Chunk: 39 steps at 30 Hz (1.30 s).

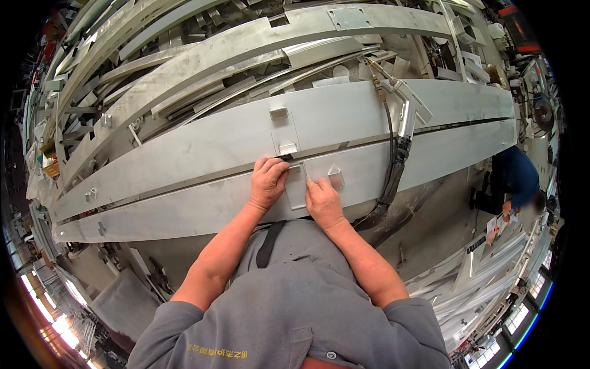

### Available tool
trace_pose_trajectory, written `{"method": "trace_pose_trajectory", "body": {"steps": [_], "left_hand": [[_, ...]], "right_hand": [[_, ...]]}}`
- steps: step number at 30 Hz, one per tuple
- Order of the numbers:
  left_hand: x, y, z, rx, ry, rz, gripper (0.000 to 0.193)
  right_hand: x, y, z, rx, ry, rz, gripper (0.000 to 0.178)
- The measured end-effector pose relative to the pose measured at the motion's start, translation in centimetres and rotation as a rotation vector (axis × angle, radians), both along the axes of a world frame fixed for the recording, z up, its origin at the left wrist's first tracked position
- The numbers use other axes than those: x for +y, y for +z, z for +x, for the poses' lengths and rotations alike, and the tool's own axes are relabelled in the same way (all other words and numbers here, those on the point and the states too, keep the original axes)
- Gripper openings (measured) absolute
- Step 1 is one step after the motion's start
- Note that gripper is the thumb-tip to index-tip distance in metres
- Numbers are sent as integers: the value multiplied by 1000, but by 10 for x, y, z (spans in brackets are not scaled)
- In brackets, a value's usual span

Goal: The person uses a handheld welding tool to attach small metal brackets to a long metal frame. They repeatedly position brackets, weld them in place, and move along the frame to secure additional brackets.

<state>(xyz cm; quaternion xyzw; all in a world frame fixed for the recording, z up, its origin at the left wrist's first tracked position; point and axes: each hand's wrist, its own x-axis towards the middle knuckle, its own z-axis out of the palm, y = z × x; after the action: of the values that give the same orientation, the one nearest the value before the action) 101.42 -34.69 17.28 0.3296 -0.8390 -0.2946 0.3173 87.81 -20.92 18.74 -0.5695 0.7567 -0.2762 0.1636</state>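
A flat rectangular metal piece (296, 195) lies on the near long grey metal panel (196, 216) in front of me. My left hand (269, 183) is closed at its upper left corner, fingertips beside a small dark thing (284, 158) at the slot between the panels; what the fingers hold is hidden. My right hand (324, 202) has its fingers bent and pinched at the piece's right edge. Just right of that hand, a small angled bracket (335, 177) stands on the near panel. On the far panel (215, 136) sit two more small brackets, an upper one (278, 113) and a lower one (287, 149).
A welding torch (407, 117) rests across both panels at right, its black cable (393, 175) running down toward me. Long beams (203, 55) and metal offcuts lie beyond. Another person (515, 178) bends over at far right, near stacked metal profiles (473, 270).
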Motion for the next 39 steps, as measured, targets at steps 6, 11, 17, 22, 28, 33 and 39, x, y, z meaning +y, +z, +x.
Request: {"method": "trace_pose_trajectory", "body": {"steps": [6, 11, 17, 22, 28, 33, 39], "left_hand": [[2, -1, -1, -22, 20, 6, 22], [1, -1, 2, -3, 9, 36, 24], [1, -2, 1, -3, 5, 24, 25], [3, -2, 1, -4, 24, 19, 26], [3, -6, 3, 16, 14, 12, 26], [3, -7, 3, 10, 14, 15, 25], [2, -5, 3, 2, 10, 23, 26]], "right_hand": [[-3, 3, -1, -54, -28, 4, 23], [-29, 18, -11, -234, -96, -55, 32], [-69, 8, -32, -251, 90, 6, 35], [-67, -1, -34, -426, 25, 68, 32], [-69, 2, -33, -447, -12, 87, 30], [-70, 0, -33, -455, -41, 124, 30], [-72, 7, -35, -367, 42, 97, 31]]}}
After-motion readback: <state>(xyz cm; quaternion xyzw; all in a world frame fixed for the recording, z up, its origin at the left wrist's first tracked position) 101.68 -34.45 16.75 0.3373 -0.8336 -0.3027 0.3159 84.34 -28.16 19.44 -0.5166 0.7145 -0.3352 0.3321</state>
